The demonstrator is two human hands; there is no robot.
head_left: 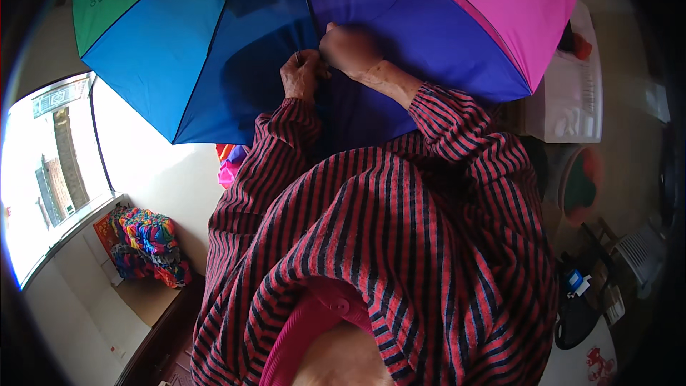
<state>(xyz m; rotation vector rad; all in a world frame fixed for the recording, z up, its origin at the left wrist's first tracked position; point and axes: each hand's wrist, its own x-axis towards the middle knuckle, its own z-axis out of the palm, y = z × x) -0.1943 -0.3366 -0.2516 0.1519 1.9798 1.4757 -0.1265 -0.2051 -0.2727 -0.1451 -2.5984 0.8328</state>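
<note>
A large open umbrella point(214, 43) with green, blue, purple and pink panels fills the top of the view. Both my hands rest on its dark blue and purple panels near a seam. My left hand point(301, 73) pinches the fabric at the seam, fingers closed on it. My right hand point(348, 48) presses beside it, fingers curled on the purple panel; it looks blurred. Whether a needle or thread is held is too small to tell. My red-and-black striped sleeves and body fill the middle.
A window point(50, 171) lies at the left with a bright multicoloured bundle point(146, 243) below it. A white box-like thing point(572, 93) sits at the right, a round basin point(582, 186) below it, and small items lie on the floor at lower right.
</note>
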